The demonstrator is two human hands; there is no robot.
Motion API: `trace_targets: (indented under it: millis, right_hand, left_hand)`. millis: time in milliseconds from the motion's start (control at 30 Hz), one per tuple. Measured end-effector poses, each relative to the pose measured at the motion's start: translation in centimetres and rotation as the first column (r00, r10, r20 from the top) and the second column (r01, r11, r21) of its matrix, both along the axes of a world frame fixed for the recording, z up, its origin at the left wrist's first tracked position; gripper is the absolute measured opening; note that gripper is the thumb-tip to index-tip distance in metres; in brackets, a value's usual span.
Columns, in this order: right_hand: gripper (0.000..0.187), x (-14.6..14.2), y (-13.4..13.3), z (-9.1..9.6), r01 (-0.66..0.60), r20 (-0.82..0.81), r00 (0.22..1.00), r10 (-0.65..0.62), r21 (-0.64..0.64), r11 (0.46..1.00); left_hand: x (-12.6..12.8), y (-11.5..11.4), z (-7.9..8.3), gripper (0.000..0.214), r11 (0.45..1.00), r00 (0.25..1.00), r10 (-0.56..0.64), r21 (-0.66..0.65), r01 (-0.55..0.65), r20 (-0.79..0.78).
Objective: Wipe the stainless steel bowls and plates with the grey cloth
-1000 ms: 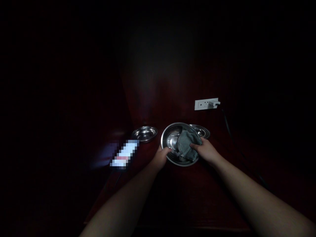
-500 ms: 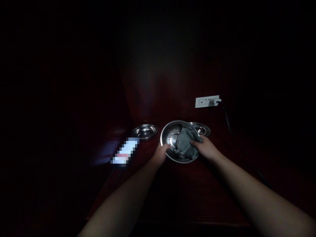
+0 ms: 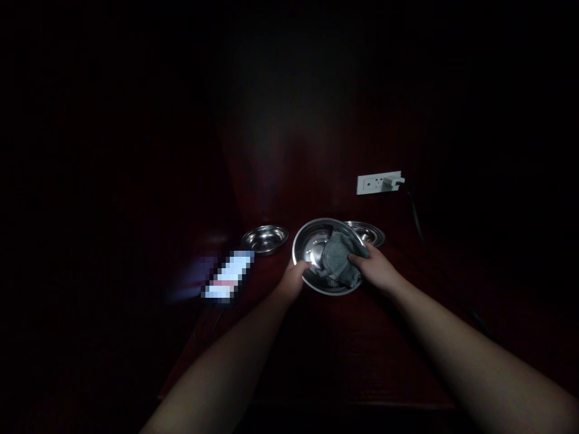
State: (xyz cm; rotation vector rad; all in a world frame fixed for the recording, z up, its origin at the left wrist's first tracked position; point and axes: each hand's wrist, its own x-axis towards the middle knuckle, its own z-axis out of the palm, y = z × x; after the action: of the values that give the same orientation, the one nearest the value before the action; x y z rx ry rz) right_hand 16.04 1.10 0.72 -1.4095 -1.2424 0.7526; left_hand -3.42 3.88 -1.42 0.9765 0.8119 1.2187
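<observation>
A shiny steel bowl (image 3: 315,248) is held tilted, its inside facing me, between my two hands. My left hand (image 3: 293,280) grips its left rim, thumb over the edge and the other fingers hidden behind. At the right rim, my right hand (image 3: 374,266) presses a grey-green cloth (image 3: 339,259) against the inside with its thumb, gripping cloth and rim together. The fingers behind that rim are out of sight. Behind the bowl, partly covered by it, lies a round steel lid or plate (image 3: 374,235).
Another steel bowl (image 3: 265,240) rests on the dark red table (image 3: 325,355) at left. Nearer me lies a lit phone (image 3: 230,276), its screen blurred, with a cable. A white wall socket (image 3: 373,183) holds a plug with a dark cord (image 3: 415,216). The surroundings are very dark.
The whole view has shifted very slightly, everything sitting a few pixels higher. My hands keep the same grip on the bowl and cloth.
</observation>
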Motion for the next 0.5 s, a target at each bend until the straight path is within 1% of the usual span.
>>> trace_targets:
  millis: [267,500]
  right_hand:
    - [0.037,-0.01,0.04,0.01,-0.024,0.042,0.999,0.023,0.024,0.999]
    - [0.041,-0.18,-0.21,0.35,-0.024,0.051,0.998,0.023,0.018,1.000]
  left_hand:
    - [-0.24,0.54,-0.75,0.028,1.000,1.000,-0.012,0.009,0.012,-0.016]
    - [-0.23,0.70,-0.80,0.032,1.000,1.000,-0.012,0.012,0.011,0.005]
